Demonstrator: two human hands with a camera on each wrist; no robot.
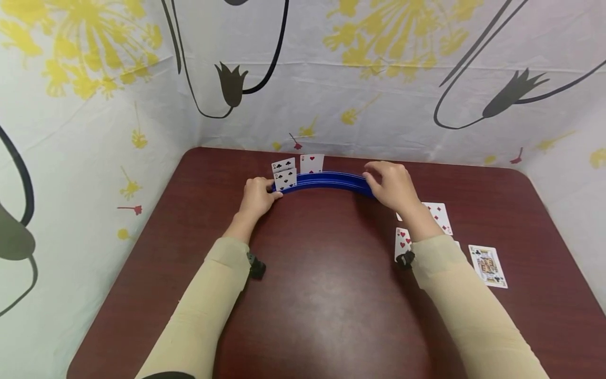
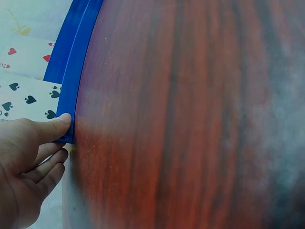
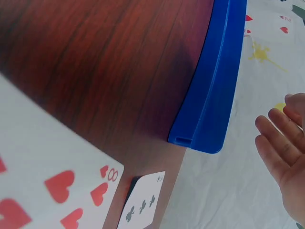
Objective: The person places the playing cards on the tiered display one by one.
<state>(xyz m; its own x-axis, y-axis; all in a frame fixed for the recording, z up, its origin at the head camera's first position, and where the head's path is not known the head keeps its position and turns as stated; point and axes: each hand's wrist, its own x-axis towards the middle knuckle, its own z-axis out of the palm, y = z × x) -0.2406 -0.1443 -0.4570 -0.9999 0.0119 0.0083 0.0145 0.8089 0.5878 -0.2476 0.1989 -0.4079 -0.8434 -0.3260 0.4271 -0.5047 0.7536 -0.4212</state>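
Rack: the blue rack (image 1: 331, 180) curves along the table (image 1: 312, 316) near its far edge, left of the middle, its hollow side facing the person.
Left hand: the left hand (image 1: 257, 197) grips the rack's left end; its fingers are clamped on it, the thumb lying over the front face, just beside the spades card (image 1: 286, 180).
Right hand: the right hand (image 1: 392, 184) is near the rack's right end; the right wrist view shows its fingers loosely bent, apart from the rack and with nothing between them.
Cards in the rack: the spades card stands at the left end, in front of the rear clubs card (image 1: 283, 165), covering its lower part; the hearts card (image 1: 312, 163) stands just to their right, in the back part.
Cards on the table: the eight of hearts (image 1: 402, 242) lies right of the middle, partly hidden by the right arm; the diamonds card (image 1: 439, 217) lies beyond it; the face card (image 1: 487, 266) lies nearer the right edge. The right wrist view also shows a loose clubs card (image 3: 143, 202) beside the eight.
Backdrop: a white cloth (image 1: 284, 47) with yellow and grey plant prints hangs behind the table's far edge.
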